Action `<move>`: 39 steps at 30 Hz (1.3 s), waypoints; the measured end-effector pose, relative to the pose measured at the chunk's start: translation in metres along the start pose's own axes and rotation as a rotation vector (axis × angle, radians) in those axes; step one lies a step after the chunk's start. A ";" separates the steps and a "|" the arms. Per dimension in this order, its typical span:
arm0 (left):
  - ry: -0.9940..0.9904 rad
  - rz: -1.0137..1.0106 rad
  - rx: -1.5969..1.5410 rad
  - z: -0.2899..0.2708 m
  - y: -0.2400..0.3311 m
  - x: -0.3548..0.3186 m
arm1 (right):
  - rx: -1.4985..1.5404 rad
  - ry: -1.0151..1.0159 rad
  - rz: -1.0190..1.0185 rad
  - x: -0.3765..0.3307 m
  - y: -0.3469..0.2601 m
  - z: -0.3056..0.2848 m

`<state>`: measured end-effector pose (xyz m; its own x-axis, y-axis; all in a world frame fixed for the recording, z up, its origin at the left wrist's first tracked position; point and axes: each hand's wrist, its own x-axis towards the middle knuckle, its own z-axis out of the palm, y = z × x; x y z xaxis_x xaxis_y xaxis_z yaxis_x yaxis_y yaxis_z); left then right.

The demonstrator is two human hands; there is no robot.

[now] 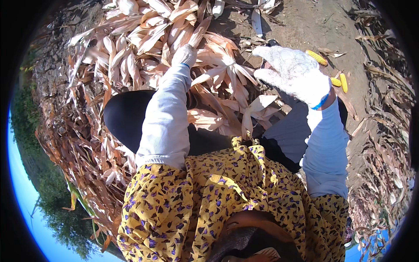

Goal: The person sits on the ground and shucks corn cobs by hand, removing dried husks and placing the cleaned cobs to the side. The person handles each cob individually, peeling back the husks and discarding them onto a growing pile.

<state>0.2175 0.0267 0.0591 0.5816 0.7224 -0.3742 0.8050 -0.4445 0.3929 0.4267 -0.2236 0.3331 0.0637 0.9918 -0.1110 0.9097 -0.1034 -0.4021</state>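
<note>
Knitted white cloth gloves cover the left hand (184,55) and right hand (293,72). Husks (144,39) at eleven o'clock look papery, dry (matt). Cobs (316,57) appear glossy.

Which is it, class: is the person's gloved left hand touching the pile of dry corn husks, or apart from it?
Touching. The head view shows the left hand pressed into the dry corn husks, its fingers lying against the leaves with no gap visible.

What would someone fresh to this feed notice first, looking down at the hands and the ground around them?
The big heap of dry, tan corn husks fills the upper left, with the left hand in a grey knit glove reaching into it. The right hand in a white knit glove is raised at upper right, over bare brown soil. Just past it lie three husked yellow corn cobs on the ground.
</note>
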 end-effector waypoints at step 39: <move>0.473 -0.068 0.247 -0.043 -0.034 0.241 | 0.115 -0.432 0.095 0.029 -0.057 -0.037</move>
<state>0.3253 0.2381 -0.0085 0.4569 0.8881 0.0498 0.8757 -0.4589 0.1500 0.3913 -0.1857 0.3862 -0.0542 0.8577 -0.5113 0.8550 -0.2246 -0.4674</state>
